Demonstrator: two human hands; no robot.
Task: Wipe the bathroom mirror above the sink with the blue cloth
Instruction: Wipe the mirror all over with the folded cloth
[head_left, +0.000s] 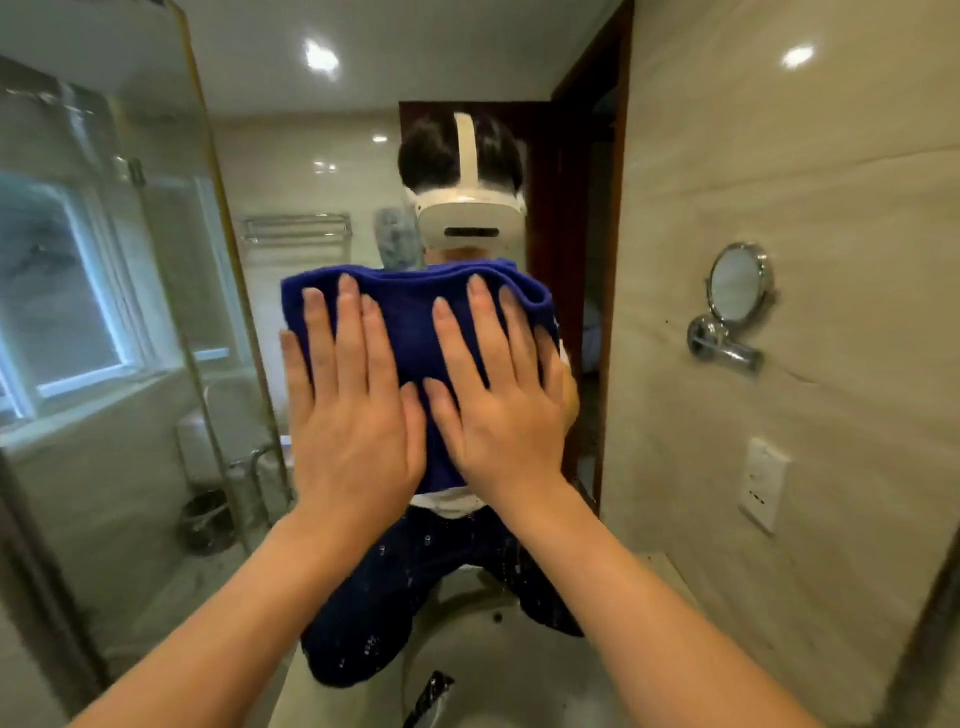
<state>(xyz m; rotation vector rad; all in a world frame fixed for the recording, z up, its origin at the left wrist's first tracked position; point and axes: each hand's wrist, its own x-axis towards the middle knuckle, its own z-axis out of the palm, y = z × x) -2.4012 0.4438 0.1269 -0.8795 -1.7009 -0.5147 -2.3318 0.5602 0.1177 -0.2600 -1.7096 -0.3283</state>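
No text, label, brand, number or sign can be read anywhere in the view. The small pale marks on the dark trousers (415, 582) reflected in the mirror (156, 467) are too blurred to make out as letters.

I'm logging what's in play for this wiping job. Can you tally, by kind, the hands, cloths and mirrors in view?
Hands: 2, left hand and right hand, both flat on the cloth
Cloths: 1, blue cloth
Mirrors: 2, bathroom mirror and round wall mirror
Total: 5
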